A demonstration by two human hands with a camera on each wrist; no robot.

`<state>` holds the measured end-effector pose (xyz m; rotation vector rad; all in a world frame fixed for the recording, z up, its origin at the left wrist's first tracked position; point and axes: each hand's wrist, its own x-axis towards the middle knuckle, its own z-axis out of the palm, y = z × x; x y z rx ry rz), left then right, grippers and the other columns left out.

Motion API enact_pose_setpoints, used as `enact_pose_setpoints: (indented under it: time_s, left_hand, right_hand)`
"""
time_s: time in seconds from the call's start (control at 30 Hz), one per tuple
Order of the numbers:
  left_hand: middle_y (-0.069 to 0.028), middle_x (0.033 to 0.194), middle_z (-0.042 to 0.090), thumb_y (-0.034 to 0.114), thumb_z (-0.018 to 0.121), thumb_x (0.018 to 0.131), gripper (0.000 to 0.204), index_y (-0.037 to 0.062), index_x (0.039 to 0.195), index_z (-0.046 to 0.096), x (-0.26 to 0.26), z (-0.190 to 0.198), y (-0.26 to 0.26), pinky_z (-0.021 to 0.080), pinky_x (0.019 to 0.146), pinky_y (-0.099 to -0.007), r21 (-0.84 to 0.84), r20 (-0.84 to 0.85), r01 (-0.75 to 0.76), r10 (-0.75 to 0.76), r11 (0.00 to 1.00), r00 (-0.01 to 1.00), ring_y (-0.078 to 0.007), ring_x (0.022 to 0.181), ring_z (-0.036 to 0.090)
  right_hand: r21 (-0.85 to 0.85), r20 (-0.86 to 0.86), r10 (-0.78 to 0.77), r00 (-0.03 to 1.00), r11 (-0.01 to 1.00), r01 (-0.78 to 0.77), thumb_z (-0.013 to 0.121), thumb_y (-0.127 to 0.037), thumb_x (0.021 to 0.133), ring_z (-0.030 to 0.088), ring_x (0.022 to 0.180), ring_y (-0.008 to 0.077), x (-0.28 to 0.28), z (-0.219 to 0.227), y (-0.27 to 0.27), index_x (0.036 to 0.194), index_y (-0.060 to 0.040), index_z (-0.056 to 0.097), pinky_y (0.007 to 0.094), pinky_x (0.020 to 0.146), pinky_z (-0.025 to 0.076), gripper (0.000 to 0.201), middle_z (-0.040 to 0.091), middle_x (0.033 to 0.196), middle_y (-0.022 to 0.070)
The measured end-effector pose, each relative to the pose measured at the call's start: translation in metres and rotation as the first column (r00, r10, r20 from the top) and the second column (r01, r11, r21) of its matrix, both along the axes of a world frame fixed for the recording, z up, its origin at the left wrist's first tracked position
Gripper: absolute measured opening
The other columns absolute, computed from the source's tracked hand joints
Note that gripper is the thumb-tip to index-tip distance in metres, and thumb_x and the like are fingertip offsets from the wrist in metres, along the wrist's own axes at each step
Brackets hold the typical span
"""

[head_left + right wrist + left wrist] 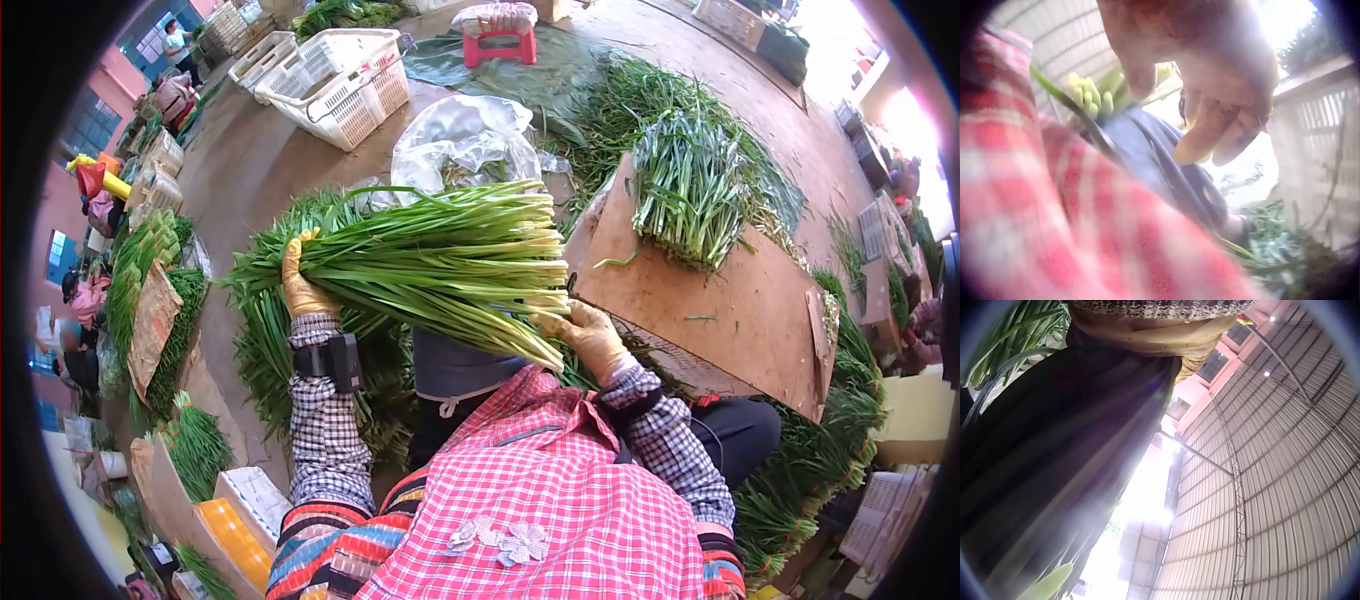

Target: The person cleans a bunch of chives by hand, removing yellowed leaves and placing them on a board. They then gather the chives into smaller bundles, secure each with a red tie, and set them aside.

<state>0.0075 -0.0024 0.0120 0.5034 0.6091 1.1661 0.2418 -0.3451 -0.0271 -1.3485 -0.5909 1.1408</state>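
A large bunch of long green leaves with pale stem ends (pixel 450 260) lies sideways across the front of the body, stems to the right. My gloved left hand (pixel 302 278) grips its leafy end; in the left wrist view the dark leaves (pixel 1066 456) fill the left side and hide the fingers. My gloved right hand (pixel 592 342) is at the lower pale ends. The right wrist view shows that hand (pixel 1210 81) with fingers loosely bent, a gap between thumb and fingers, and stem ends (pixel 1091 97) beyond the thumb; whether it touches them I cannot tell.
A brown board (pixel 690 290) at the right bears another green bunch (pixel 695 180). Ahead are a clear plastic bag (pixel 465 140), white crates (pixel 350 90) and a red stool (pixel 498 45). More greens (pixel 325 350) lie below the held bunch and along the right side.
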Motion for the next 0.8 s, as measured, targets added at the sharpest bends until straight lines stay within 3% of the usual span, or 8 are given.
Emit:
enact_pose_setpoints:
  time_s: [0.03,0.2,0.37,0.47,0.5,0.6,0.63,0.8]
  left_hand:
    - [-0.0066,0.106,0.067,0.028,0.066,0.086,0.027,0.0068,0.103,0.065,0.000,0.001,0.000,0.051,0.090,-0.0405,0.001,-0.004,0.003,-0.003,1.000,1.000,-0.0208,0.095,0.062]
    - [-0.0068,0.105,0.067,0.028,0.064,0.088,0.027,0.0065,0.105,0.064,-0.005,0.001,-0.002,0.051,0.090,-0.0407,0.028,-0.026,-0.020,0.021,0.999,0.999,-0.0217,0.096,0.062]
    - [-0.0071,0.105,0.068,0.026,0.063,0.088,0.024,0.0072,0.103,0.064,-0.003,0.006,-0.008,0.051,0.090,-0.0404,-0.042,-0.016,-0.022,0.021,0.999,1.000,-0.0215,0.095,0.062]
    - [-0.0071,0.105,0.068,0.025,0.065,0.087,0.023,0.0078,0.102,0.065,-0.001,0.006,-0.008,0.050,0.091,-0.0409,-0.024,-0.036,-0.014,0.013,1.000,0.999,-0.0215,0.095,0.063]
    - [-0.0069,0.104,0.068,0.025,0.065,0.087,0.023,0.0081,0.102,0.065,0.001,0.009,-0.010,0.050,0.090,-0.0410,-0.025,-0.045,-0.015,0.013,1.000,0.999,-0.0216,0.095,0.063]
    - [-0.0064,0.103,0.068,0.024,0.067,0.085,0.022,0.0088,0.101,0.065,0.006,0.018,-0.015,0.050,0.090,-0.0413,-0.023,-0.069,-0.015,0.014,1.000,0.998,-0.0219,0.094,0.063]
    - [-0.0064,0.103,0.068,0.023,0.067,0.085,0.021,0.0090,0.101,0.065,0.006,0.016,-0.012,0.050,0.089,-0.0412,-0.017,-0.049,-0.010,0.009,1.000,0.999,-0.0218,0.093,0.063]
    - [-0.0073,0.105,0.068,0.023,0.067,0.085,0.025,0.0083,0.105,0.064,0.006,0.016,-0.010,0.051,0.088,-0.0408,-0.037,-0.026,-0.032,0.031,0.999,0.999,-0.0219,0.093,0.063]
  right_hand:
    - [0.174,-0.148,-0.088,0.985,0.978,0.114,0.063,-0.014,0.091,0.063,0.093,0.0153,-0.005,-0.005,0.003,0.118,0.0052,0.057,0.0297,0.083,0.050,0.033,0.067,0.108,0.0104]
    - [-0.068,0.002,-0.191,0.982,0.979,0.191,0.059,-0.015,0.093,0.065,0.075,0.0156,0.005,-0.009,-0.006,0.099,0.0035,0.062,0.0285,0.073,0.053,0.020,0.069,0.102,0.0112]
    - [0.097,0.131,-0.013,0.991,0.995,0.000,0.067,-0.022,0.088,0.064,0.094,0.0189,0.003,0.010,-0.036,0.113,0.0027,0.061,0.0312,0.084,0.051,0.036,0.068,0.106,0.0107]
    - [-0.003,0.780,0.065,0.622,0.995,-0.101,0.072,-0.020,0.084,0.062,0.100,0.0163,-0.019,0.054,-0.026,0.122,0.0004,0.057,0.0307,0.088,0.049,0.046,0.067,0.109,0.0123]
    - [-0.229,0.832,0.285,0.475,0.958,-0.172,0.072,-0.015,0.083,0.062,0.097,0.0144,-0.021,0.077,-0.020,0.125,0.0008,0.054,0.0304,0.083,0.050,0.048,0.067,0.106,0.0125]
    - [-0.160,0.293,0.113,0.949,0.985,-0.067,0.066,-0.006,0.088,0.061,0.096,0.0161,-0.014,0.037,-0.012,0.116,0.0046,0.055,0.0313,0.085,0.052,0.032,0.065,0.104,0.0077]
    - [0.038,0.106,-0.088,0.990,0.996,0.084,0.062,-0.004,0.090,0.062,0.093,0.0143,-0.017,0.041,-0.006,0.110,0.0044,0.056,0.0278,0.082,0.053,0.023,0.064,0.100,0.0063]
    - [-0.017,-0.022,-0.062,0.998,0.998,0.061,0.065,-0.015,0.090,0.057,0.088,0.0111,-0.002,0.040,-0.003,0.118,0.0053,0.056,0.0257,0.080,0.048,0.036,0.064,0.101,0.0057]
